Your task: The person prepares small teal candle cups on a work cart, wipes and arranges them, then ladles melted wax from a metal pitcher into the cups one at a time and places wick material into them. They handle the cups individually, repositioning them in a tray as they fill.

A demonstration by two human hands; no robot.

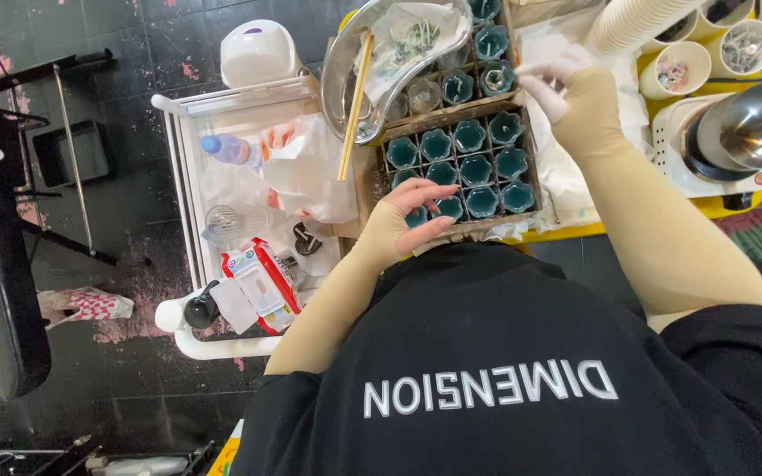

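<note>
A cardboard box divided into a grid of compartments (540, 181) holds teal fluted cups (481, 201), one per cell. Behind it a round metal bowl (339, 84) carries a wooden stick (355, 106) across its rim. Left stands a white wire trolley (189, 167) with a clear plastic bottle (229, 150) on it.

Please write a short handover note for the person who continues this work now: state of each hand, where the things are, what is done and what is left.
Left hand: rests on the near left corner of the divided wooden tray, fingers over a teal cup; grip unclear.
Right hand: gloved, raised at the tray's far right edge, fingers pinched; what it holds is too small to tell.
Things: teal cups stand in the tray's compartments. A metal bowl with chopsticks lies at the far left.
Done: most near compartments hold cups.
Left: cannot tell from this view.
</note>
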